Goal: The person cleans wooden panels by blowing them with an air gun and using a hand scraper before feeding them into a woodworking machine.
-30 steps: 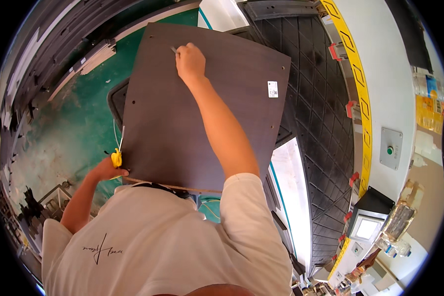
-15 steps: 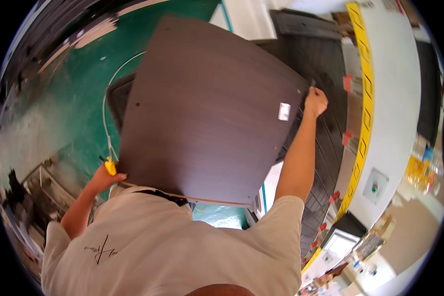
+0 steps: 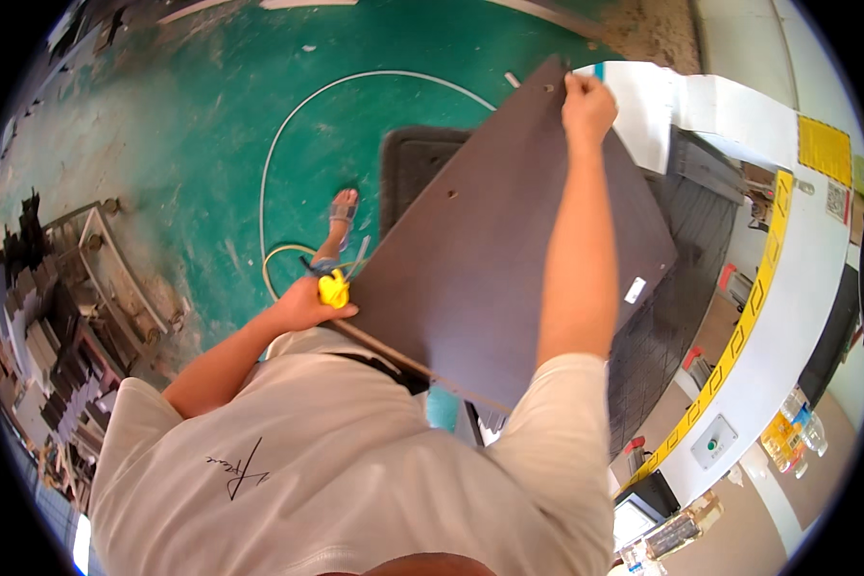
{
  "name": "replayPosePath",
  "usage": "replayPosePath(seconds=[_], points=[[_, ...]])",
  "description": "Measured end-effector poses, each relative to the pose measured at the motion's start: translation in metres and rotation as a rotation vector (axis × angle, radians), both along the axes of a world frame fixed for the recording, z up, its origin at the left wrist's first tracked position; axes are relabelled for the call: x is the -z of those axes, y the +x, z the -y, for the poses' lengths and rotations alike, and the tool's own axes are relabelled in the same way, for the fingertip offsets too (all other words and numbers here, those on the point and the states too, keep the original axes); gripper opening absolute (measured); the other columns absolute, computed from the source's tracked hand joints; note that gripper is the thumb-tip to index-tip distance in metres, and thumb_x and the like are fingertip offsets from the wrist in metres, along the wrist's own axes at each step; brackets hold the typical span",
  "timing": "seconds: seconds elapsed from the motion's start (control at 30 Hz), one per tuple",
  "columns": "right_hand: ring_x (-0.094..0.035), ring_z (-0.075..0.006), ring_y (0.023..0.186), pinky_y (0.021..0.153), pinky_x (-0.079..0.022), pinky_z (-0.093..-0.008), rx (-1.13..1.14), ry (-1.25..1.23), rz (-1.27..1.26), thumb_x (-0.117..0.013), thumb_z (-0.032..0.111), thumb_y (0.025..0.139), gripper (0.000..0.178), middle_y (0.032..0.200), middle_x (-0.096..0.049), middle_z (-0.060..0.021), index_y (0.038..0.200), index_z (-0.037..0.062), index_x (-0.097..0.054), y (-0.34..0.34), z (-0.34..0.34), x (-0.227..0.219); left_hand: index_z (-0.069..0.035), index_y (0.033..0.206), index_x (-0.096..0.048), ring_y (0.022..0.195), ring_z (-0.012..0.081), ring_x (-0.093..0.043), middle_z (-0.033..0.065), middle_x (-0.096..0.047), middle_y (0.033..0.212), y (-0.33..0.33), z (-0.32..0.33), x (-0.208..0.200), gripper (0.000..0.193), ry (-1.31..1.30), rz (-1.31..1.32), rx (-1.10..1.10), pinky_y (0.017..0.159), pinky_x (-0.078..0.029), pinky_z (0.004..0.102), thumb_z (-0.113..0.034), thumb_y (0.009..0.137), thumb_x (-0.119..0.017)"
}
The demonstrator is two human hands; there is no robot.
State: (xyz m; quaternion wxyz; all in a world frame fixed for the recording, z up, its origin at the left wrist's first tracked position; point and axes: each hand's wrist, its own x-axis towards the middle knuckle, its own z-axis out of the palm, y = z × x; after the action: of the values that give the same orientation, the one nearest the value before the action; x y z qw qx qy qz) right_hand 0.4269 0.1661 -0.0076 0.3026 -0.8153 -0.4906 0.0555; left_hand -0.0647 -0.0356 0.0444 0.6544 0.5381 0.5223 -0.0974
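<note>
The left hand (image 3: 304, 303) clasped a yellow tool (image 3: 334, 288) while the right hand (image 3: 588, 108) curled by the brown panel (image 3: 490, 259), its hold unclear

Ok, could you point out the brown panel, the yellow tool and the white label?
Brown panel (image 3: 466, 274): head view, near the middle of its flat face.
Yellow tool (image 3: 333, 289): head view, on its yellow body.
White label (image 3: 635, 290): head view, on its middle.

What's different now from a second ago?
In the view, the brown panel has swung clockwise, as has the white machine. The right hand has moved to the panel's far corner; its grip is unclear. A sandalled foot now shows. The left hand stays at the near corner, holding the yellow tool.
</note>
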Motion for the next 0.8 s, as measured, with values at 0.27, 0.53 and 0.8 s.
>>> replayPosePath(seconds=[0.27,0.53,0.8], points=[[-0.064,-0.0267,0.078,0.072,-0.051,-0.0388,-0.41,-0.135,-0.2,-0.076,0.015,0.09,0.009,0.085,-0.068,-0.0076,0.094,0.007,-0.077,-0.131,0.1,-0.038,-0.005,0.112,-0.072,0.087,0.0168,-0.068,0.0061,-0.073,0.096,-0.054,0.033,0.037,0.041,0.12,0.1,-0.181,0.082,-0.055,0.0351,-0.036,0.087,-0.084],[-0.056,-0.0287,0.08,0.069,-0.05,-0.0405,-0.706,-0.118,-0.333,-0.067,0.001,0.081,0.011,0.079,-0.052,-0.0087,0.089,0.0081,-0.071,-0.343,0.318,-0.042,-0.006,0.108,-0.07,0.077,0.0104,-0.061,0.001,-0.068,0.087,-0.116,-0.007,0.071,0.03,0.022,0.007,-0.519,0.07,-0.049,0.028,-0.033,0.095,-0.074],[-0.063,-0.03,0.08,0.074,-0.051,-0.0422,-0.1,-0.047,-0.234,-0.072,0.014,0.09,0.006,0.084,-0.065,-0.0089,0.089,0.0083,-0.075,-0.238,0.237,-0.072,-0.006,0.115,-0.07,0.081,0.0102,-0.064,0.0009,-0.069,0.093,-0.105,-0.043,0.058,0.035,0.021,0.034,-0.277,0.071,-0.049,0.0274,-0.034,0.094,-0.075]])
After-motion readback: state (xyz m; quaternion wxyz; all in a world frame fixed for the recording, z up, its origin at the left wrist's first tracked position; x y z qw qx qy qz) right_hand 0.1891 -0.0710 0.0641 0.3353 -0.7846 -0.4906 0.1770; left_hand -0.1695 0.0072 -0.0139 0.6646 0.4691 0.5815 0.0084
